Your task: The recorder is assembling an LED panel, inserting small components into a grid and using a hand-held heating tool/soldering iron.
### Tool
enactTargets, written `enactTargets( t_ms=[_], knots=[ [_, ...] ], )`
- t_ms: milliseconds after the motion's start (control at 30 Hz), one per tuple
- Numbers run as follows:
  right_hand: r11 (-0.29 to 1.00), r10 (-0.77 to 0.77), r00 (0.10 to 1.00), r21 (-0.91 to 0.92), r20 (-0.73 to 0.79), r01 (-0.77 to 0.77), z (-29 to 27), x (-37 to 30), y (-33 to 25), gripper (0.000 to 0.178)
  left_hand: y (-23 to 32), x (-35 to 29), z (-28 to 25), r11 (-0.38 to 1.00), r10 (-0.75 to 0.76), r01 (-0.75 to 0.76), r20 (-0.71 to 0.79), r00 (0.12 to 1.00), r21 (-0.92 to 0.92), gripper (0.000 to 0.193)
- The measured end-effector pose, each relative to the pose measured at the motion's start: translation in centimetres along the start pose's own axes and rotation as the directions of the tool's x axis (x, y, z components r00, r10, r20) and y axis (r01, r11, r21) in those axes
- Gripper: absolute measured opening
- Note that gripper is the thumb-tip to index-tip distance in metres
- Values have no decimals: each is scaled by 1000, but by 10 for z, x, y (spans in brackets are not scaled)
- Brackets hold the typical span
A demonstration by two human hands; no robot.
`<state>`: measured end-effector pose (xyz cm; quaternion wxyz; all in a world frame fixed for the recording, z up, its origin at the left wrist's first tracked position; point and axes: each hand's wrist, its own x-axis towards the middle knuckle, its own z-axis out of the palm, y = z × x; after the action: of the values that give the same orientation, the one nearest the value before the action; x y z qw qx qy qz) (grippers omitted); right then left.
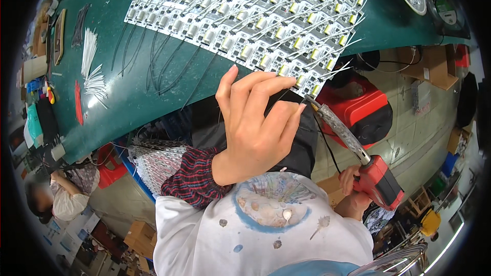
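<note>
My left hand (258,125) reaches up to the near edge of a panel of circuit boards (220,38). Its thumb and index finger come together at the panel's right corner, closed on what looks like a thin black wire (305,100). The other fingers bend over the edge. In my right hand (354,186) is a red soldering gun (381,181), held by its handle. Its long metal barrel points up and left, with the tip close to my left thumb at the corner. Black wires (153,64) hang from the panel's near edge farther left.
The panel lies on a green table (123,107). Bundles of white wires (89,51) and red wires (78,103) rest at left. A round metal dish (425,7) stands far right. Below are a red stool (358,102) and a blue-rimmed container of panels (156,166). Another person (66,194) sits lower left.
</note>
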<state>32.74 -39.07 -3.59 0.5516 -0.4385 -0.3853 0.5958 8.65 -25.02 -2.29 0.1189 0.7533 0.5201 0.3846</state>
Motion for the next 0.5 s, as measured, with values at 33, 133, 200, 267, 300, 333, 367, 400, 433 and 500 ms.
enactTargets(
  t_ms=[33, 133, 200, 267, 300, 333, 367, 400, 433, 500],
  knots=[
    [997, 12, 998, 72, -56, -8, 3, 0, 0, 55, 0, 0, 0, 1000, 0, 0, 1, 1000, 2, 17],
    [1000, 11, 998, -12, -54, -12, 5, 1, -2, 59, -1, -1, 1, 1000, -2, 2, -9, 1000, 8, 17],
    [866, 416, 767, -43, -489, -497, -3, -19, -6, 72, -3, -2, 0, 1000, -7, 7, -15, 1000, 11, 17],
    [870, 402, 810, -96, -426, -483, -11, -23, -3, 81, -4, -2, 0, 1000, -7, 8, -14, 1000, 10, 17],
    [967, 197, 972, -136, -129, -214, -6, -3, 0, 82, -3, -2, 1, 1000, -4, 4, -9, 1000, 4, 17],
    [989, 70, 997, -136, 27, -66, -5, 2, 0, 82, -2, -1, 1, 1000, 0, 0, -5, 1000, -3, 17],
    [993, -57, 981, -93, 186, 75, -4, 8, 1, 83, -2, -1, 2, 1000, 1, -1, -5, 1000, -5, 17],
    [992, -61, 979, -97, 194, 81, -5, 8, 2, 83, -2, -1, 3, 1000, 3, -3, -6, 1000, -8, 17],
    [991, -68, 979, -102, 194, 89, -4, 9, 1, 83, -2, 0, 4, 1000, 6, -6, -6, 1000, -13, 17],
    [990, -78, 976, -96, 205, 99, 0, 17, 0, 83, -3, -1, 3, 1000, -3, 3, -16, 1000, -3, 17]
  ],
)
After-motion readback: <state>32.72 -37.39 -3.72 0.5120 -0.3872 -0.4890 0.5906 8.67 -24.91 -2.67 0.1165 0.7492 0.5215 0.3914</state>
